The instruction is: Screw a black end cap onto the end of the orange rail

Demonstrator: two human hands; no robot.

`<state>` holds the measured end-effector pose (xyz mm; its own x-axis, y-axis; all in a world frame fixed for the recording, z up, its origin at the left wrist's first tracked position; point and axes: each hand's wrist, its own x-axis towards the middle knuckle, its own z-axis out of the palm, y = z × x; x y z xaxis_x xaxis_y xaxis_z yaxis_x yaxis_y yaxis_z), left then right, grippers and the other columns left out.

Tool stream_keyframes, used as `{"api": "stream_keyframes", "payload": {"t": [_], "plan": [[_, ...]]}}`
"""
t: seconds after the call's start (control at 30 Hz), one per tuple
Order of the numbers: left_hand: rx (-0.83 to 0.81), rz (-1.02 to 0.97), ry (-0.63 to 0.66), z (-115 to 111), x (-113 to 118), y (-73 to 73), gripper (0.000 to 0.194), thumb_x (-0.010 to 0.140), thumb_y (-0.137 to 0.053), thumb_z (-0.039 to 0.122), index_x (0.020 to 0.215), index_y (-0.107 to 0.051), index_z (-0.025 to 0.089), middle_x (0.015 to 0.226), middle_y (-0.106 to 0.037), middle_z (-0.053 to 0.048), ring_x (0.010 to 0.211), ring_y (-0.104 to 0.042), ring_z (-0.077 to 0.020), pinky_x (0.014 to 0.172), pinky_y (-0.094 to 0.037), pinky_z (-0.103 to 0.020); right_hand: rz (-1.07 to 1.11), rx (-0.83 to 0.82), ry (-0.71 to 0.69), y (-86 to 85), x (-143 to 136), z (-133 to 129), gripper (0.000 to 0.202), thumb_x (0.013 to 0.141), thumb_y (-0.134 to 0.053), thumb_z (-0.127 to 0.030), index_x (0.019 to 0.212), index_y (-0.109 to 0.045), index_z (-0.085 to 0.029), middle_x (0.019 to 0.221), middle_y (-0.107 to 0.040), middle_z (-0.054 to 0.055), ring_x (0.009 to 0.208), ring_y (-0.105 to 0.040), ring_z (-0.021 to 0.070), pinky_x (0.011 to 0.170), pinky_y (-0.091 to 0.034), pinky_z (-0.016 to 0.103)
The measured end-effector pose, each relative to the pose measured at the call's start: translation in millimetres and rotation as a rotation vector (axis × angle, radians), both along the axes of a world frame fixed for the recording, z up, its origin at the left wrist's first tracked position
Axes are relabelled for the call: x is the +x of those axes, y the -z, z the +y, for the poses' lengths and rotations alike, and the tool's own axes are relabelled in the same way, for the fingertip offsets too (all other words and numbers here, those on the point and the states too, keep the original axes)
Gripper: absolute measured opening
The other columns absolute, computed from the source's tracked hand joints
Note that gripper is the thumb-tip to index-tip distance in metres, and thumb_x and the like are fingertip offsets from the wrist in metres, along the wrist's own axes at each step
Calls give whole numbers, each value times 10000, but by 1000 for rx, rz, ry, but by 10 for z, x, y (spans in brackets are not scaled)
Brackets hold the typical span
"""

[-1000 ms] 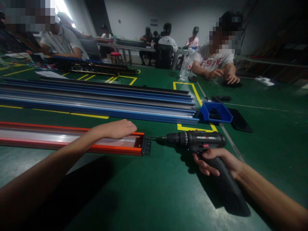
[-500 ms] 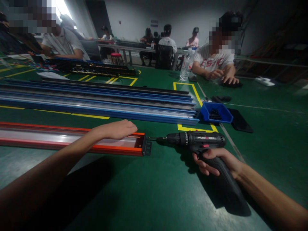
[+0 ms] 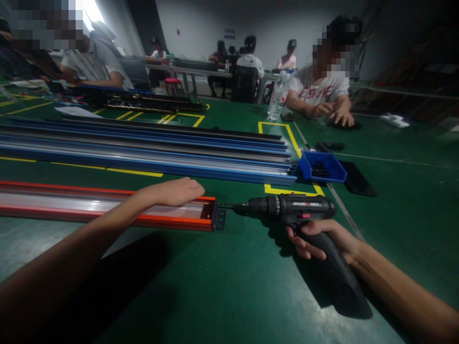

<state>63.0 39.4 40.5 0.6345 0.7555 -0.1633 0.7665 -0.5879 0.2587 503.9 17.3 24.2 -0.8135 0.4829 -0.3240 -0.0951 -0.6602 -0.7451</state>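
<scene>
A long orange metal channel [image 3: 175, 222] with a pale inner face lies on the green table, running out of view at left. My left hand [image 3: 175, 191] rests across it near its right end, the fingers curled over the far edge and partly hidden. A black end cap [image 3: 219, 220] with slots closes that end. My right hand [image 3: 315, 239] is wrapped round the handle of a black cordless drill [image 3: 304, 205], index finger at the trigger. The drill lies level, and its long bit [image 3: 233, 206] points left, with the tip at the end cap's far side.
Several blue and black metal channels [image 3: 179, 157] lie beyond the orange one. Right of them stand a blue bin [image 3: 339, 174] with small black parts and a dark flat pad [image 3: 360, 179]. Farther back are a water bottle [image 3: 276, 100] and a co-worker [image 3: 322, 91] seated across the table.
Almost nothing differs. The drill and my right hand have shifted up very slightly, while the bit stays at the end cap. My left hand keeps its place on the channel.
</scene>
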Motion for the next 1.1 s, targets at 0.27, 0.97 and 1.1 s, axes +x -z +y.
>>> {"api": "stream_keyframes", "payload": {"t": [0.27, 0.97, 1.1], "plan": [[-39, -22, -44, -12, 42, -52, 379, 1029, -314, 212, 681, -464, 210, 668, -550, -2, 646, -503, -160, 639, -406, -275, 17, -16, -18, 11, 17, 0, 266, 887, -659, -254, 1029, -771, -59, 781, -692, 45, 458, -526, 52, 652, -547, 230], [-42, -43, -42, -10, 36, -52, 403, 1045, -313, 215, 670, -461, 208, 645, -535, -4, 620, -488, -154, 614, -384, -271, 43, -34, -41, -19, 11, -1, 247, 911, -663, -243, 1058, -738, -60, 804, -704, 33, 464, -528, 35, 682, -553, 222], [-58, -43, -60, -19, 55, -74, 418, 1044, -299, 228, 657, -454, 209, 636, -519, -3, 611, -483, -155, 607, -384, -273, 47, -28, -48, -17, 7, 2, 252, 908, -662, -245, 1060, -745, -61, 787, -708, 32, 483, -558, 49, 677, -559, 220]]}}
